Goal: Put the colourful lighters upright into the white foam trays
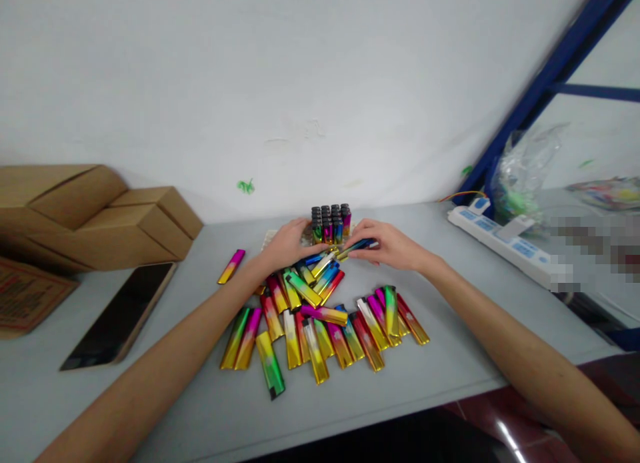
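White wall is filling the upper frame, and below it a grey table (450, 383) is running across the middle, with cardboard boxes (95, 216) at the left edge, a dark phone (120, 316) lying flat in front of them, and a white power strip (505, 246) at the right.

Centre frame, a spread of coloured lighters (320, 323) is lying loose on the table, most side by side, a few crossing each other; one pink lighter (231, 266) is lying apart to the left. Behind the spread, a block (331, 224) of upright lighters is standing tight together.

I am resting my left hand (287, 246) flat against the block's left side, fingers loosely spread, gripping nothing that I can see. My right hand (387, 244) is pinching a blue lighter (356, 247) at its end, the body pointing left toward the block's foot, just beside it.

To do this well, I judge I should be steadying the block with the left palm while tilting the lighter upright, so the neighbours are not toppling.
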Motion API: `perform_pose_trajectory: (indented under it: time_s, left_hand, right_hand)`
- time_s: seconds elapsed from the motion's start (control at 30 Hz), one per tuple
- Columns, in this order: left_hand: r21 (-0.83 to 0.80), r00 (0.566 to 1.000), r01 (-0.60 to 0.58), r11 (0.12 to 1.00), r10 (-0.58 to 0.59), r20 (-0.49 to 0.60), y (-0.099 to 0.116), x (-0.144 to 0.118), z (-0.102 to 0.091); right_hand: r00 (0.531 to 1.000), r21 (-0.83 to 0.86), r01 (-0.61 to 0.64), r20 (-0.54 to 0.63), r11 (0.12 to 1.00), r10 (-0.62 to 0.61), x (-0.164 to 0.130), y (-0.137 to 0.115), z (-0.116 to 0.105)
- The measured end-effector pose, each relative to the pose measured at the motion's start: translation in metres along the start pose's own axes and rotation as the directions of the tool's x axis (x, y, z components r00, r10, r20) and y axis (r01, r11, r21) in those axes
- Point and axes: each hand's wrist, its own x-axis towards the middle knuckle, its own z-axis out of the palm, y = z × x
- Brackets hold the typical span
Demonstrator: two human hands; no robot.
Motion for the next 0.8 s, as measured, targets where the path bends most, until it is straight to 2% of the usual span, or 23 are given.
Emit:
perform_pose_trajectory:
  time_s: [0.1,0.2,0.33,0.47,0.8]
  left_hand:
    - [-0.005,1.000,-0.003,1.000,0.003,-0.008,0.001,0.000,0.000]
    - [-0.001,1.000,0.002,1.000,-0.002,-0.005,0.001,0.000,0.000]
    - [0.014,1.000,-0.014,1.000,0.014,0.004,0.000,0.000,0.000]
    - [0.019,1.000,-0.011,1.000,0.011,0.006,0.000,0.000,0.000]
    - [0.023,1.000,-0.021,1.000,0.021,-0.005,0.000,0.000,0.000]
  right_hand:
    - [0.997,0.130,-0.072,-0.032,0.989,0.076,0.002,0.005,0.005]
    - [0.985,0.302,-0.153,-0.035,0.941,0.171,0.003,0.004,0.010]
    - [0.972,0.428,-0.196,-0.036,0.882,0.234,0.004,-0.001,0.013]
    - [0.961,0.469,-0.219,-0.047,0.856,0.271,0.003,0.000,0.013]
    - [0.966,0.448,-0.204,-0.054,0.870,0.254,0.004,0.004,0.010]
